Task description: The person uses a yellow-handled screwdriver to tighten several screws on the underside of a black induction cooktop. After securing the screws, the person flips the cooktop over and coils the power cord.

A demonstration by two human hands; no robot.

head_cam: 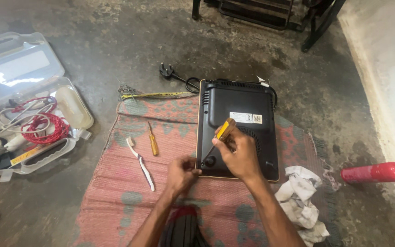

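Gripping a yellow screwdriver [224, 132] in my right hand [238, 155], tip at the black appliance's [238, 132] corner; left hand [181, 174] pinches that edge, steadying it.

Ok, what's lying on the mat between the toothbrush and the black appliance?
In the head view, a yellow-handled screwdriver lies on the mat between the toothbrush and the black appliance. Otherwise that stretch is bare mat.

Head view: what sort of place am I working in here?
Probably an informal floor-level repair spot at home or in a small workshop. A black appliance lies face down on a woven mat over bare concrete floor, with an open plastic toolbox of wires beside it.
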